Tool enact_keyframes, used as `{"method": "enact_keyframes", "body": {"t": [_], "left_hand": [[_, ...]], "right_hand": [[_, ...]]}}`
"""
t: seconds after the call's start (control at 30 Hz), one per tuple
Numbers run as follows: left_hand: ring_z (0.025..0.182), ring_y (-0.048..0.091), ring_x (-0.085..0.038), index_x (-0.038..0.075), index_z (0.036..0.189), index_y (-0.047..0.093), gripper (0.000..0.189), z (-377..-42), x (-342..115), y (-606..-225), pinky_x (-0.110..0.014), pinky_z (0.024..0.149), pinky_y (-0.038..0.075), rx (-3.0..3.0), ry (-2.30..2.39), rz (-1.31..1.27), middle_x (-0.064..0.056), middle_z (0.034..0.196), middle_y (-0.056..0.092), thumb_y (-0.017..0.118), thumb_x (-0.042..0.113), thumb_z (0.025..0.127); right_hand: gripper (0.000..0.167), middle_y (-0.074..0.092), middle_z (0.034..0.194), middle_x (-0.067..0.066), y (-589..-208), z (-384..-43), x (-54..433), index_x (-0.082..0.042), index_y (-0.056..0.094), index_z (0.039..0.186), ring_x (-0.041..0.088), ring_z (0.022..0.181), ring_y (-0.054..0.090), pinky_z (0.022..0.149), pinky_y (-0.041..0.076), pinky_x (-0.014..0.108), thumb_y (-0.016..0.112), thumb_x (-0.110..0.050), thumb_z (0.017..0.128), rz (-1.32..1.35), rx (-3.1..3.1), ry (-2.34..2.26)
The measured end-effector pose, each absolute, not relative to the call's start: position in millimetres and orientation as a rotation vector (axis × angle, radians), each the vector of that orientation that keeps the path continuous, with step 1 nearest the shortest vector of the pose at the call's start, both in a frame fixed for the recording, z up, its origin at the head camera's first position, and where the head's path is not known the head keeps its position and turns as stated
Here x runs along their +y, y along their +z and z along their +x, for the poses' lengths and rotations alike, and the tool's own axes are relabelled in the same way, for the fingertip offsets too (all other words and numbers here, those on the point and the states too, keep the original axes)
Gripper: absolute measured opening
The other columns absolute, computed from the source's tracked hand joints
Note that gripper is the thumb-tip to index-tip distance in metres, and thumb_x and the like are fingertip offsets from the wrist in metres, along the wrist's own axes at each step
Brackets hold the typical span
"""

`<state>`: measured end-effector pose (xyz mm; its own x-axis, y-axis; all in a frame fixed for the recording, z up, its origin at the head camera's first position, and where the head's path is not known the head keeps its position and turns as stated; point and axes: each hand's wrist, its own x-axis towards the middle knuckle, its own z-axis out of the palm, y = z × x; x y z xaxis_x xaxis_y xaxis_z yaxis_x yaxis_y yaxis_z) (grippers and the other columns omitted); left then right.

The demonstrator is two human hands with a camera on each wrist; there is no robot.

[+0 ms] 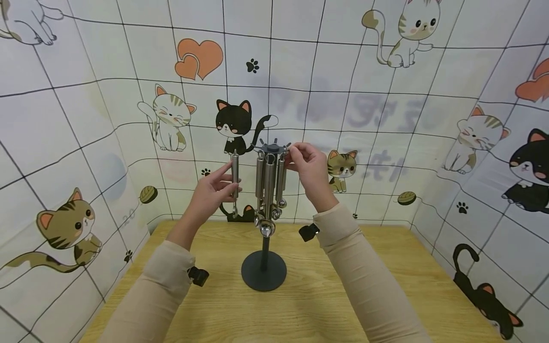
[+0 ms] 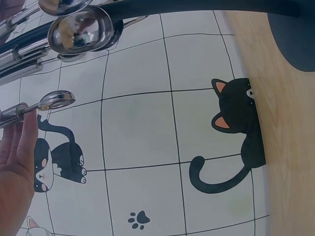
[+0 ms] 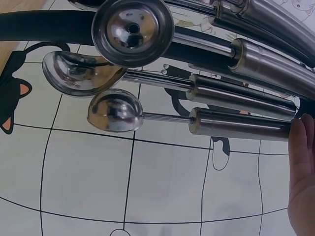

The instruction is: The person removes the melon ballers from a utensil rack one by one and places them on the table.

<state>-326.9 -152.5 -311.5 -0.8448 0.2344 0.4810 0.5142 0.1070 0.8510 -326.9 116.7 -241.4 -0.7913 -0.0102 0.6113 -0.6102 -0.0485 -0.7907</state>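
Note:
My left hand [image 1: 209, 194] holds a shiny metal ladle [image 1: 235, 172] upright by its thick handle, left of a dark utensil stand [image 1: 264, 271] and apart from it. Its small round bowl [image 2: 56, 100] hangs at the lower end in the left wrist view. At the top right of the stand, my right hand [image 1: 312, 169] pinches the upper end of another ladle, beside the hooks [image 1: 274, 148]. In the right wrist view that ladle's handle [image 3: 241, 124] runs to the fingertips. Several more metal utensils [image 1: 269, 186] hang around the post, bowls downward.
The stand's round base rests on a wooden table [image 1: 206, 309]. Behind the table and at both sides hangs a white gridded cloth [image 1: 291, 62] printed with cartoon cats and hearts. A small black device [image 1: 198, 276] is strapped at each wrist.

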Motion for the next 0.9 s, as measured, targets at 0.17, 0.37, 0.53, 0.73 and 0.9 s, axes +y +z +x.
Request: {"method": "enact_keyframes", "body": {"t": [0.17,0.37,0.53,0.73,0.9], "left_hand": [[0.101,0.072,-0.019,0.027,0.158,0.038,0.066,-327,-160,-318,-0.036,0.077,0.062,-2.152,-1.804,-0.725,-0.017,0.125,0.065,0.067,0.017,0.1],[0.106,0.07,-0.031,0.025,0.158,0.038,0.066,-327,-167,-323,-0.037,0.077,0.062,-2.149,-1.809,-0.707,-0.019,0.124,0.064,0.067,0.016,0.1],[0.108,0.069,-0.033,0.026,0.158,0.039,0.065,-325,-177,-330,-0.037,0.077,0.062,-2.162,-1.818,-0.668,-0.021,0.125,0.064,0.067,0.015,0.1],[0.107,0.07,-0.03,0.026,0.158,0.038,0.065,-325,-193,-341,-0.034,0.077,0.062,-2.196,-1.779,-0.628,-0.026,0.128,0.061,0.067,0.019,0.1],[0.107,0.069,-0.032,0.029,0.159,0.036,0.066,-328,-206,-352,-0.035,0.077,0.062,-2.228,-1.783,-0.573,-0.022,0.126,0.063,0.067,0.02,0.1]], "right_hand": [[0.02,0.068,0.092,0.01,-236,-327,116,0.003,0.066,0.106,0.02,0.087,0.068,0.081,0.061,0.035,0.064,-0.016,0.102,0.644,-1.831,1.902],[0.026,0.07,0.093,0.01,-232,-327,116,0.004,0.07,0.113,0.018,0.082,0.07,0.08,0.061,0.033,0.063,-0.018,0.102,0.592,-1.91,1.89],[0.026,0.07,0.094,0.011,-232,-326,114,0.004,0.07,0.113,0.02,0.083,0.07,0.081,0.061,0.034,0.063,-0.019,0.103,0.587,-1.932,1.869],[0.027,0.07,0.094,0.01,-232,-325,111,0.005,0.069,0.114,0.02,0.084,0.07,0.081,0.061,0.034,0.062,-0.018,0.103,0.588,-1.926,1.889],[0.028,0.069,0.093,0.009,-233,-326,108,0.006,0.069,0.115,0.019,0.084,0.069,0.082,0.061,0.035,0.062,-0.018,0.103,0.595,-1.917,1.891]]}}
